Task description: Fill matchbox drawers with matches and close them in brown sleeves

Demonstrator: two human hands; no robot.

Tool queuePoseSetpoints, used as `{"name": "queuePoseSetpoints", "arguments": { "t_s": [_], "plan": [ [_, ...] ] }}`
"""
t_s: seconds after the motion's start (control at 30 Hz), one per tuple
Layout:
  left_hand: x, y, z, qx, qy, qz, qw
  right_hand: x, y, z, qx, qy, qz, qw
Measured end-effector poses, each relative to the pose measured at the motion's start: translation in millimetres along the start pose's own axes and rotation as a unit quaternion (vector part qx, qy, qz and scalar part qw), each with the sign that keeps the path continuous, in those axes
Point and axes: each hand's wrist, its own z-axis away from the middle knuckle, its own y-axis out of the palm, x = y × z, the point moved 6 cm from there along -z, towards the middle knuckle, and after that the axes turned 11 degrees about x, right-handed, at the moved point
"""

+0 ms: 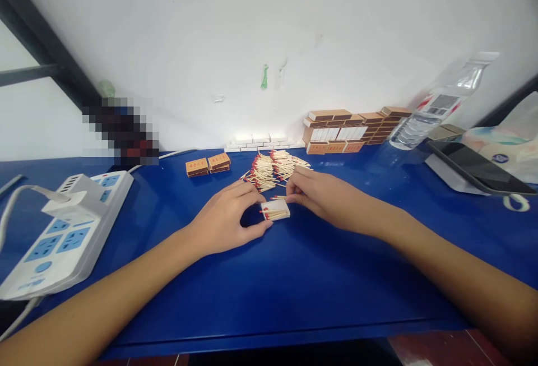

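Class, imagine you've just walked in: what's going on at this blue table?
A person's left hand holds a small white tray with a few matches in it. The right hand pinches a match by the tray's far edge. Loose heaps of matches lie beyond the hands, and stacked matchboxes stand farther back.

Bare desk (294,287) on the near side, matches (263,172) blocking beyond the tray (281,205), power strip (71,240) left, phone (474,167) and bottle (441,105) right
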Motion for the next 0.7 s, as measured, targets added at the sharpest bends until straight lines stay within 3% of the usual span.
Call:
{"name": "queuePoseSetpoints", "arguments": {
  "t_s": [0.27,0.7],
  "plan": [
    [-4,2.0,0,0.021,0.002,0.008,1.000,13,15,-2,0.026,-0.048,-0.026,0.998],
    [-4,0.7,1,0.015,0.004,0.008,1.000,9,4,5,0.053,-0.012,-0.089,0.995]
  ]
}}
